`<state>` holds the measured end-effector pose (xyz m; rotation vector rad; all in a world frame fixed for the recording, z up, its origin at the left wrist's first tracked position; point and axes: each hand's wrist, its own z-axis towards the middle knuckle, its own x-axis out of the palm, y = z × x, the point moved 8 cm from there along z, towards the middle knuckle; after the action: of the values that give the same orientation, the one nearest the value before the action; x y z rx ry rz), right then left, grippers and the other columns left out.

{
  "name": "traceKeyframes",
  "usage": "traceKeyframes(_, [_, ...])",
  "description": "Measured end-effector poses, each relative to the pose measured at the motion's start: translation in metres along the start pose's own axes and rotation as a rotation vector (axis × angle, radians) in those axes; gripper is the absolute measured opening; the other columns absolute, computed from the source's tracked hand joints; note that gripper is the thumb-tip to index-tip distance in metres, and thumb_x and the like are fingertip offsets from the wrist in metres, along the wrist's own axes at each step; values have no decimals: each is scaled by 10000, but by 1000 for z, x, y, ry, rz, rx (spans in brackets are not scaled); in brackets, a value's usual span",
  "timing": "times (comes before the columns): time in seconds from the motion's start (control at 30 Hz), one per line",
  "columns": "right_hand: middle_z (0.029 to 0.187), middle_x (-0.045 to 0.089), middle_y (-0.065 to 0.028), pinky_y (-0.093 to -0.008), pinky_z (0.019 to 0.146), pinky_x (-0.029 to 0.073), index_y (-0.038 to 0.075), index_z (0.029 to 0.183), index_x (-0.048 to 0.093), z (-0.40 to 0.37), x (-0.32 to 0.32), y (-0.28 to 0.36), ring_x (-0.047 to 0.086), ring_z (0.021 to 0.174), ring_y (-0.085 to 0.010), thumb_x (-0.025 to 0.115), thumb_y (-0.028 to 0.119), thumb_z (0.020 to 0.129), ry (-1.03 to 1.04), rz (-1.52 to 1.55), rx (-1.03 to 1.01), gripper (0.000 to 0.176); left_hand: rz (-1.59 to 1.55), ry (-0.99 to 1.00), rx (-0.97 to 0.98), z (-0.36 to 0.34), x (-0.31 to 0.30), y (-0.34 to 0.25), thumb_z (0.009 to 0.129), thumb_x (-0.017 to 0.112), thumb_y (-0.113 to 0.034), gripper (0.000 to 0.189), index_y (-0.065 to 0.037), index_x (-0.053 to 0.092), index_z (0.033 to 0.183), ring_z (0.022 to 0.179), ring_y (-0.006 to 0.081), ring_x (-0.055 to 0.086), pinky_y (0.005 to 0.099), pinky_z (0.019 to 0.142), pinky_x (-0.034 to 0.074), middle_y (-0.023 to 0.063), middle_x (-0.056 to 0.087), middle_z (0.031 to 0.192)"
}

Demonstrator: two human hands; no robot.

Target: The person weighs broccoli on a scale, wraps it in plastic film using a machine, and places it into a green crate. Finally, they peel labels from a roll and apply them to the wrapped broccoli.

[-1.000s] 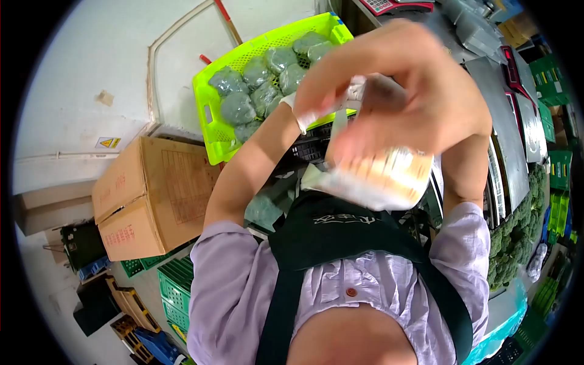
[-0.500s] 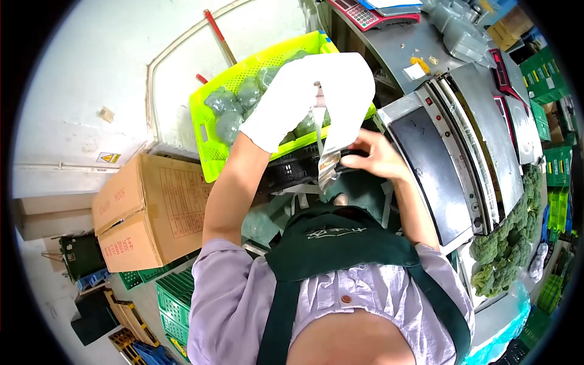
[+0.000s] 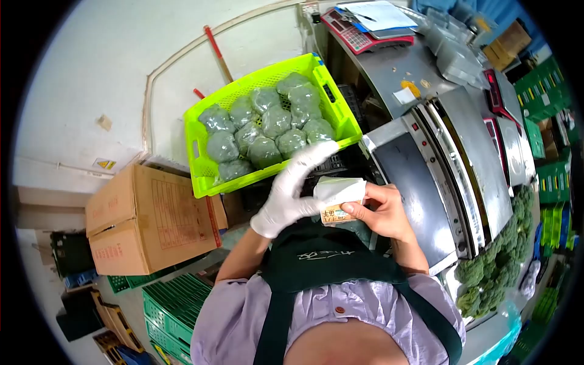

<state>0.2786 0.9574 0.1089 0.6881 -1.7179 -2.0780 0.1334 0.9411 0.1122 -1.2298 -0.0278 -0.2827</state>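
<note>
My left hand (image 3: 289, 194), in a white glove, has its fingers stretched out toward the crate and its thumb apart, the thumb tip right at the edge of some labels. My bare right hand (image 3: 386, 210) pinches these labels (image 3: 334, 214), a small bundle with a pale backing strip folded over it and an orange-and-white printed face, between thumb and fingers. Beyond my hands, a bright yellow-green crate (image 3: 191, 149) holds several plastic-wrapped broccoli heads (image 3: 277, 121). A dark crate shows beneath it.
To the right stands a metal wrapping machine (image 3: 410, 176), with loose broccoli (image 3: 499, 261) beside it. Red scales (image 3: 365, 33) and a clipboard (image 3: 380, 15) lie on the steel table (image 3: 389, 70). A cardboard box (image 3: 164, 219) and green crates (image 3: 176, 304) stand at left.
My gloved hand has come down and left from over the crate, uncovering the wrapped broccoli. My right hand has lowered slightly, with the labels now facing up.
</note>
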Motion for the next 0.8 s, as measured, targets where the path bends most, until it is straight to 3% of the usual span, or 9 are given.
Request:
traceKeyframes(0.1, [604, 617, -39, -219, 504, 445, -20, 863, 654, 5, 11, -18, 549, 519, -53, 712, 100, 787, 19, -124, 18, 154, -281, -145, -222, -23, 7, 32, 713, 736, -30, 710, 2, 370, 1320, 1219, 214, 441, 345, 1019, 362, 114, 452, 1309])
traceKeyframes(0.2, [644, 648, -74, -218, 526, 472, -37, 788, 632, 12, 11, -31, 596, 569, -57, 703, 145, 806, -169, -61, 87, 196, -312, -175, -166, -32, 7, 31, 725, 693, 44, 674, -18, 374, 1315, 1132, 193, 512, 342, 981, 408, 87, 497, 1262])
traceKeyframes(0.23, [644, 648, -74, -218, 526, 472, -37, 788, 632, 15, 14, -34, 596, 569, -57, 703, 145, 806, -145, -58, 85, 196, -319, -153, -201, -38, 5, 35, 718, 690, 63, 681, -20, 373, 1315, 1130, 173, 508, 334, 976, 413, 72, 497, 1256])
traceKeyframes(0.33, [640, 647, -89, -221, 549, 494, -35, 803, 632, 27, 24, -35, 617, 571, -94, 698, 156, 808, -11, -192, 182, 202, -228, -363, -245, -50, -17, 54, 769, 655, 37, 511, -18, 467, 1240, 1031, 131, 551, 297, 906, 452, 54, 561, 1152])
traceKeyframes(0.4, [654, 648, -93, -234, 560, 506, -33, 816, 631, 39, 31, -39, 623, 572, -111, 710, 163, 793, 15, -249, 136, 213, -136, -645, -418, -70, -48, 80, 832, 610, -9, 270, -7, 570, 1099, 887, 89, 576, 255, 803, 475, 30, 617, 997])
traceKeyframes(0.5, [755, 656, -118, -266, 604, 524, -38, 930, 620, 67, 32, -38, 639, 668, -141, 718, 218, 785, 37, -316, 112, 310, -52, -730, -427, -75, -75, 72, 872, 573, -42, 123, 2, 618, 978, 790, 62, 562, 228, 728, 471, 15, 628, 886])
traceKeyframes(0.6, [789, 656, -75, -232, 612, 489, -60, 987, 606, 95, 57, -72, 587, 705, -88, 700, 266, 815, 284, 159, 337, 381, 29, -691, -393, -81, -98, 71, 865, 587, -36, 110, 10, 620, 959, 782, 60, 555, 221, 706, 463, 7, 623, 858])
traceKeyframes(0.7, [772, 652, -45, -209, 555, 472, -27, 906, 630, 118, 92, -74, 573, 666, -64, 687, 185, 829, 361, 127, 395, 232, 28, -668, -396, -84, -123, 59, 844, 621, -38, 79, 19, 625, 899, 739, 55, 548, 217, 666, 461, 2, 616, 809])
traceKeyframes(0.8, [691, 640, -31, -192, 492, 452, -11, 826, 642, 155, 111, -79, 555, 586, -54, 689, 128, 822, 269, 94, 382, 147, 120, -670, -491, -94, -164, 53, 798, 686, -74, 129, 31, 622, 836, 685, 37, 540, 210, 602, 456, 23, 620, 782])
